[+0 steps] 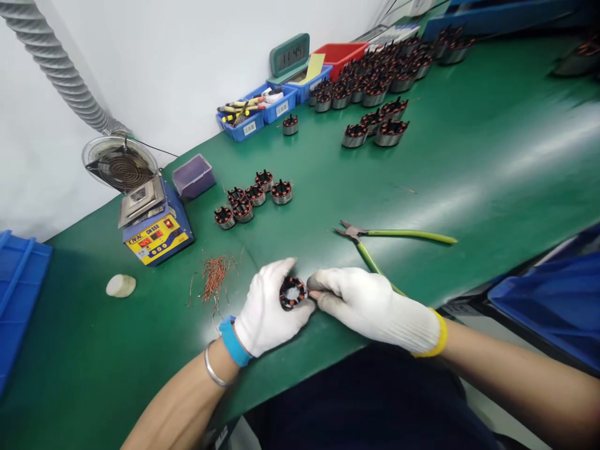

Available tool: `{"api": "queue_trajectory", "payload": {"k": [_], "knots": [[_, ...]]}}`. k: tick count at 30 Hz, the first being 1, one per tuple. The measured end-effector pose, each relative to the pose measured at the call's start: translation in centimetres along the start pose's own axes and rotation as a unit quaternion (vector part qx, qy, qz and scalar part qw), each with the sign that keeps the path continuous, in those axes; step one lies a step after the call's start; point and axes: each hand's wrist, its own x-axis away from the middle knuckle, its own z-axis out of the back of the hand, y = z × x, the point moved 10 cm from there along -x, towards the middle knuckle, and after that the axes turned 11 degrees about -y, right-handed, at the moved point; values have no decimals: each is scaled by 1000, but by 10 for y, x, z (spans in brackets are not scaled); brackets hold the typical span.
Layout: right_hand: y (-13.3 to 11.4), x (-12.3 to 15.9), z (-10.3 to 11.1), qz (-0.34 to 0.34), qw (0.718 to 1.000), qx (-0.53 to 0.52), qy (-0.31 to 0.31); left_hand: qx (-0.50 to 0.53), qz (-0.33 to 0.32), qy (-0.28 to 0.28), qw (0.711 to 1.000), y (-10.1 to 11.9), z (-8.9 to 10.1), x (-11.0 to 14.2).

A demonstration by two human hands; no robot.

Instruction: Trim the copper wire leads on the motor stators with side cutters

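My left hand [269,312], in a white glove, is closed around a small motor stator [284,291] with copper windings and a black insulator. The stator is held a little above the green bench, its round opening facing up toward me. My right hand [370,306], also gloved, has its thumb and forefinger pinched together at the stator's right edge; whatever lies between those fingertips is too small to make out. Green-handled cutting pliers [354,232] lie with handles spread just beyond my right hand. Left of my hands is a heap of copper wire scraps [215,277].
Several stators [244,209] stand beyond my hands, with a larger crowd [375,75] at the back. A blue and yellow solder pot [159,234] sits left, under an extraction hose [51,62]. Blue tool boxes [248,128], a purple bin [193,177] and a white round block [120,285] are also on the bench.
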Motion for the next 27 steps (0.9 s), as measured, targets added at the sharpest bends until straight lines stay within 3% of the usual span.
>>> {"api": "queue_trajectory", "payload": {"k": [4,10,17,21,23,27], "knots": [[6,2,2,5,994,-104,-17,17,-48,-43,998,11,-7,-2],[9,6,0,11,990,-136,-30,32,-91,-8,995,20,-6,-3],[3,8,12,40,992,-89,-76,39,-110,-12,993,23,-13,0],[12,8,21,-9,994,-69,-79,37,-110,-10,993,25,-12,0],[15,12,18,-28,995,-45,-81,34,-108,-11,994,25,-12,0],[6,27,7,25,994,34,-101,38,-99,-18,994,25,-13,0]]}}
